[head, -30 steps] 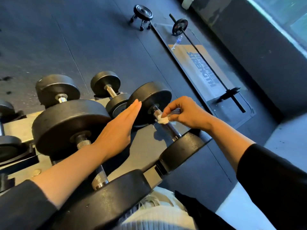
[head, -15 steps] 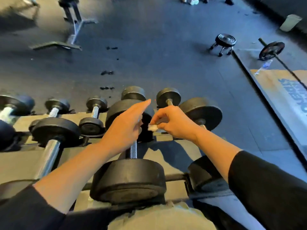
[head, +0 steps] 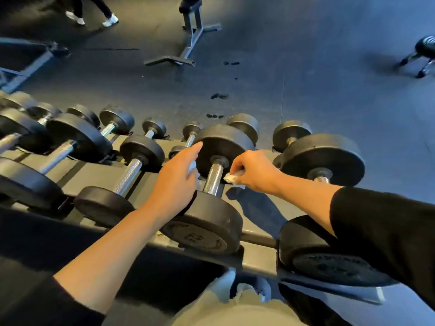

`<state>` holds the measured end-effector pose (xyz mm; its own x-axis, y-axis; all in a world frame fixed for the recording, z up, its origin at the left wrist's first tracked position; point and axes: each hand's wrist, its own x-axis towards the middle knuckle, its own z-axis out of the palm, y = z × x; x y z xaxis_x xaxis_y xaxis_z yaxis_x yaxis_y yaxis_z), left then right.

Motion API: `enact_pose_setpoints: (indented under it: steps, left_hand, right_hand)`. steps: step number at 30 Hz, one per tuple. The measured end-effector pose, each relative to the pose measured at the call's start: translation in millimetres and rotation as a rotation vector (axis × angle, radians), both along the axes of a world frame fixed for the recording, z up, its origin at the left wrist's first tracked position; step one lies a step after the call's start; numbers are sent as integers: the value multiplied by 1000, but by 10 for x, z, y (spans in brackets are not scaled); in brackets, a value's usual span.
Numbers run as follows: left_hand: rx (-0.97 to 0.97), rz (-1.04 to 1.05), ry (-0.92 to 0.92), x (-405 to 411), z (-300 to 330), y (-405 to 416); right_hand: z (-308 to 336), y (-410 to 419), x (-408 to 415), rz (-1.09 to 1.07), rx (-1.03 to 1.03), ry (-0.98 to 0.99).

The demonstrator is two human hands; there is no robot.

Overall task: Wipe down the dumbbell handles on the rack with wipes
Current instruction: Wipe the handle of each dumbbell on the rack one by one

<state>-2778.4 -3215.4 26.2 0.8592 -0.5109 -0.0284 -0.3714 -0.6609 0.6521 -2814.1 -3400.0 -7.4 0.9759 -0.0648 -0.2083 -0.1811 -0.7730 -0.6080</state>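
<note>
Pinching a crumpled white wipe (head: pixel 231 178) between curled fingers, the right hand (head: pixel 255 171) sits just beside the right side of a knurled steel handle (head: pixel 214 178); the wipe lies close to the handle, contact not clear; the left hand (head: pixel 177 178) is on the handle's other side, fingers straight and extended, forefinger reaching toward the far black weight (head: pixel 226 147), a pale patch at its palm edge too unclear to identify; the handle belongs to a dumbbell lying on the grey rack (head: pixel 259 260), near weight (head: pixel 204 228) toward the viewer; black sleeves cover both forearms partway; further dumbbells (head: pixel 131 170) fill the rack to the left and one (head: pixel 323 158) to the right; beyond, dark gym floor (head: pixel 306 90); a bench frame (head: pixel 188 41); a second person's legs in white shoes (head: pixel 93 18) at top left.
</note>
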Motion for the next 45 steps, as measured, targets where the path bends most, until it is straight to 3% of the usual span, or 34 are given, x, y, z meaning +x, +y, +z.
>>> enact_pose_setpoints:
  steps: [6,15,18,22,26,40,45]
  left_hand:
    - [50,76,0,-119,35,-25]
    - [-24,121,53,-133,84,-28]
    - [-46,130,73,-122,81,-26]
    - [-62,130,113,-90,56,8]
    - [-104,140,145,-83,53,19]
    - [-77,145,144,-50,33,13]
    - [-82,155,135,-50,41,15]
  right_hand:
    - [-191,87,153,-36,112,-75]
    - [-274,70,45,-45,497,16]
    - [-228,120,-12,55,568,68]
    - [-187,105,24,87,544,185]
    - [-221,-27,138,-209,374,-77]
    - [-206,142,92,95,444,-72]
    - [-232,101,163,-156,286,-225]
